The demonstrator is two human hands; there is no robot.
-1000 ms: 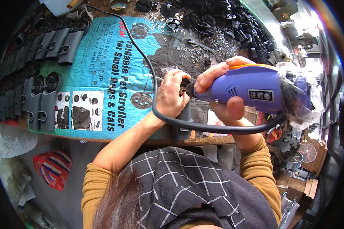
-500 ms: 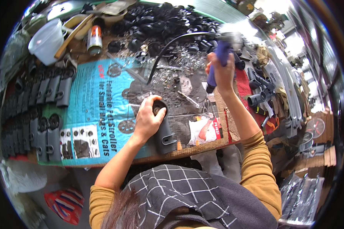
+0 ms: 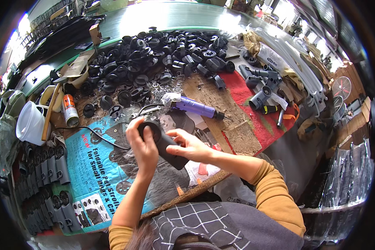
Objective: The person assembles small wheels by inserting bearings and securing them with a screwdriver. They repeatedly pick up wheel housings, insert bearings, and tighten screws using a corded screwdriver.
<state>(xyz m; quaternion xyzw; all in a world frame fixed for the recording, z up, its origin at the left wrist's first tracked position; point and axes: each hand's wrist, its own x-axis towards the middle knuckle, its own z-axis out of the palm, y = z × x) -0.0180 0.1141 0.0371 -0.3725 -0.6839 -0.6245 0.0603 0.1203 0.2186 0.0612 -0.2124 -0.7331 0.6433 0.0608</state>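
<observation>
Holding a dark plastic part [image 3: 164,146] over the printed sheet [image 3: 112,164], the left hand [image 3: 143,143] curls round its rounded end — the right hand [image 3: 192,146] closes fingers and thumb on the other.

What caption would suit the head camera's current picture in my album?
Left hand and right hand hold a dark grey part over a cluttered bench, a purple power tool lying beyond.

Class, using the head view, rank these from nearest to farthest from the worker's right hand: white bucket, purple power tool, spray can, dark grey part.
From the right hand:
1. Dark grey part: in its grasp.
2. Purple power tool: lying on the table beyond it.
3. Spray can: standing off to the left.
4. White bucket: farther left, past the can.
</observation>
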